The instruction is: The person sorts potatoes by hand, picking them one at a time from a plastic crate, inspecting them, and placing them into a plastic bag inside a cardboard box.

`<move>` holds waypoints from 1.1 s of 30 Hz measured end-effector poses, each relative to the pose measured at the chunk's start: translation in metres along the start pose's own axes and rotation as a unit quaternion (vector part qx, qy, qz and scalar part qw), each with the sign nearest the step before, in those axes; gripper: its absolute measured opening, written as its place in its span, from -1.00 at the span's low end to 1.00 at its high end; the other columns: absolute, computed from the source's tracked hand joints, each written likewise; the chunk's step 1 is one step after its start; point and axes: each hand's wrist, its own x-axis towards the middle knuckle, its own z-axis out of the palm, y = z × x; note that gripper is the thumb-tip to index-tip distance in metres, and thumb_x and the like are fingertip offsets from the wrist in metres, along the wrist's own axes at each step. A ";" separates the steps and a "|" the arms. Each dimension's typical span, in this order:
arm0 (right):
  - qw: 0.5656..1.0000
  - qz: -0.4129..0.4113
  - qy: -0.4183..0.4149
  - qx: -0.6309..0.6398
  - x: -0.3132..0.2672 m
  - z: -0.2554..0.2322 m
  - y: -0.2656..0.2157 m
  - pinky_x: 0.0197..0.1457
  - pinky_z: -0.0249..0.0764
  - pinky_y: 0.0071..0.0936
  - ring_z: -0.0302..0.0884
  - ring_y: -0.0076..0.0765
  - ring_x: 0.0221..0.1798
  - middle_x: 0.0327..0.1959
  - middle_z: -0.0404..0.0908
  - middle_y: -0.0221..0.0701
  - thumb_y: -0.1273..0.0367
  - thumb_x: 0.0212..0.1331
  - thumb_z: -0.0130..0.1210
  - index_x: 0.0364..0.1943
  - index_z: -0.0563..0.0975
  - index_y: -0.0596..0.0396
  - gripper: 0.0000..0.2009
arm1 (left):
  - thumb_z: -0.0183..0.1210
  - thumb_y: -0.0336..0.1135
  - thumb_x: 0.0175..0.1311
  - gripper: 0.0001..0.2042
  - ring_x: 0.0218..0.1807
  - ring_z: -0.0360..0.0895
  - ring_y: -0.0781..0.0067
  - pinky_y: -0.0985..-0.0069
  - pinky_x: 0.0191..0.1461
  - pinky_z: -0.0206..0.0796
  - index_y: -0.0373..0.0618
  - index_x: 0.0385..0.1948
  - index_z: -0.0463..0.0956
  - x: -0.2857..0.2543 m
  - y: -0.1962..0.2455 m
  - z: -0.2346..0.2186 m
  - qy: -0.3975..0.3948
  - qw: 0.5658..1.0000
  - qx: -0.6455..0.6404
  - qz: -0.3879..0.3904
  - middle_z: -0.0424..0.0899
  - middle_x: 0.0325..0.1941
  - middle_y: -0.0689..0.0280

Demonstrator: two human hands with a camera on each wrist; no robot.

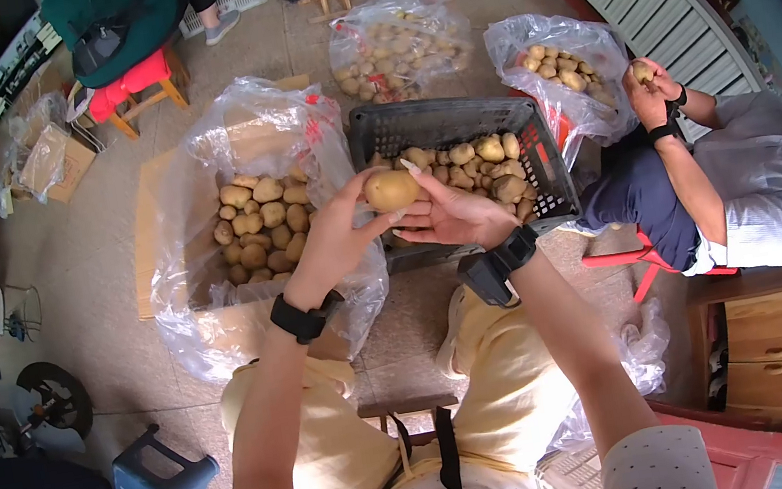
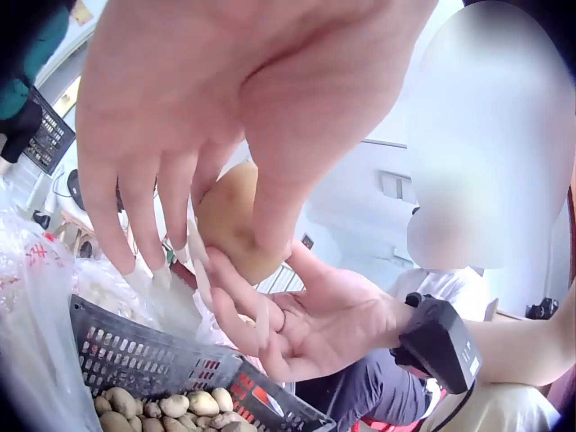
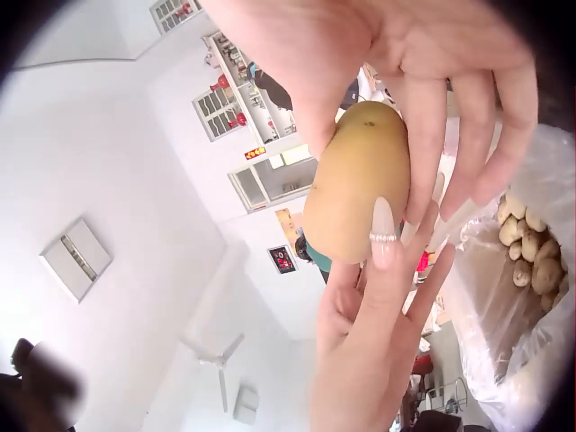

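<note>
Both hands share one large, smooth yellow potato [image 1: 391, 191] above the near side of a black plastic crate [image 1: 451, 106]. The left hand [image 1: 342, 240] pinches it between thumb and fingers from the left. From the other side, the right hand [image 1: 463, 213] holds it as well, its thumb along the potato's right side. In the right wrist view the potato [image 3: 358, 180] stands lengthwise, with a long-nailed left thumb pressed on its skin. Smaller potatoes [image 1: 460, 153] lie inside the crate. Left of it, a carton lined with clear plastic [image 1: 174, 267] contains more potatoes [image 1: 251, 220].
Behind the crate sits a clear bag of potatoes [image 1: 397, 46]; another open bag [image 1: 522, 38] stands at its right. A seated person [image 1: 764, 168] on the right holds a potato. A blue stool [image 1: 159, 482] is at lower left, a wooden cabinet [image 1: 775, 344] at lower right.
</note>
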 end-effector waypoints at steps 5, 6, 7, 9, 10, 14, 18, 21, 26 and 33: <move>0.999 0.014 -0.047 0.021 0.004 0.002 0.006 0.30 0.27 -0.32 0.39 -0.41 0.15 0.07 0.51 -0.44 -0.07 0.34 -0.27 0.14 0.35 0.01 -0.47 | 0.24 -0.43 0.15 -0.49 0.04 0.48 0.53 0.50 0.12 0.34 -0.21 0.15 0.28 0.009 -0.009 0.003 -0.035 0.989 -0.140 -0.041 0.53 0.02 0.28; 0.999 0.011 -0.047 0.018 0.003 0.001 0.006 0.32 0.25 -0.31 0.37 -0.37 0.18 0.10 0.47 -0.43 -0.11 0.32 -0.28 0.16 0.34 0.01 -0.44 | 0.25 -0.43 0.14 -0.49 0.04 0.48 0.52 0.50 0.13 0.33 -0.23 0.14 0.29 0.010 -0.009 0.003 -0.031 0.993 -0.113 -0.032 0.53 0.03 0.29; 0.999 0.020 -0.043 0.000 0.001 0.003 0.004 0.33 0.25 -0.30 0.36 -0.34 0.20 0.11 0.46 -0.40 -0.13 0.30 -0.28 0.17 0.33 0.02 -0.41 | 0.26 -0.40 0.12 -0.54 -0.03 0.51 0.53 0.52 0.06 0.35 -0.23 0.08 0.35 0.011 -0.012 0.006 -0.007 0.993 -0.119 -0.004 0.57 -0.05 0.28; 0.998 0.027 -0.046 -0.021 -0.005 0.008 -0.002 0.31 0.27 -0.31 0.36 -0.34 0.18 0.09 0.46 -0.35 -0.17 0.29 -0.31 0.15 0.35 0.05 -0.37 | 0.27 -0.35 0.11 -0.59 -0.09 0.52 0.55 0.55 0.00 0.36 -0.24 0.01 0.41 0.012 -0.012 0.010 0.021 0.989 -0.149 0.016 0.61 -0.13 0.28; 0.998 0.028 -0.051 -0.024 -0.007 0.009 -0.003 0.28 0.30 -0.32 0.38 -0.37 0.15 0.05 0.48 -0.34 -0.18 0.29 -0.33 0.13 0.37 0.08 -0.35 | 0.28 -0.33 0.12 -0.59 -0.08 0.51 0.57 0.56 0.01 0.35 -0.25 0.00 0.42 0.012 -0.010 0.011 0.026 0.984 -0.174 0.007 0.61 -0.12 0.30; 0.994 0.054 -0.087 -0.041 -0.010 0.009 -0.004 0.27 0.28 -0.33 0.39 -0.33 0.18 0.09 0.49 -0.28 -0.27 0.25 -0.52 0.13 0.39 0.21 -0.18 | 0.23 -0.18 0.20 -0.60 -0.04 0.48 0.64 0.61 0.03 0.32 -0.26 -0.03 0.45 0.009 0.019 0.003 0.024 0.959 -0.266 -0.097 0.60 -0.10 0.35; 0.993 0.050 -0.094 -0.049 -0.007 0.004 -0.005 0.26 0.27 -0.35 0.39 -0.32 0.19 0.13 0.47 -0.28 -0.28 0.24 -0.57 0.16 0.37 0.23 -0.14 | 0.10 -0.02 0.28 -0.57 0.01 0.48 0.61 0.63 0.12 0.26 -0.22 -0.05 0.47 0.002 0.033 -0.013 0.074 0.910 -0.358 -0.196 0.59 -0.10 0.31; 0.992 0.029 -0.042 -0.111 -0.011 0.006 -0.002 0.26 0.27 -0.40 0.40 -0.36 0.17 0.12 0.48 -0.29 -0.26 0.26 -0.56 0.16 0.37 0.21 -0.17 | 0.08 0.00 0.28 -0.55 0.00 0.52 0.50 0.57 0.13 0.31 -0.22 -0.02 0.44 0.002 0.032 -0.017 0.088 0.908 -0.372 -0.171 0.57 -0.10 0.29; 0.998 -0.012 -0.031 -0.053 -0.002 0.003 0.008 0.31 0.23 -0.35 0.39 -0.30 0.18 0.14 0.45 -0.24 -0.19 0.32 -0.54 0.17 0.36 0.19 -0.25 | 0.06 0.02 0.28 -0.49 -0.04 0.57 0.36 0.52 0.11 0.38 -0.26 0.06 0.32 0.000 0.028 -0.020 0.109 0.877 -0.429 -0.184 0.53 -0.07 0.24; 0.997 -0.037 0.036 -0.054 -0.003 0.009 0.012 0.20 0.31 -0.42 0.44 -0.41 0.04 0.01 0.54 -0.34 -0.11 0.36 -0.58 0.11 0.42 0.15 -0.31 | -0.02 0.10 0.29 -0.47 -0.05 0.57 0.32 0.47 0.13 0.40 -0.22 0.03 0.30 -0.005 0.029 -0.023 0.082 0.851 -0.465 -0.229 0.54 -0.10 0.23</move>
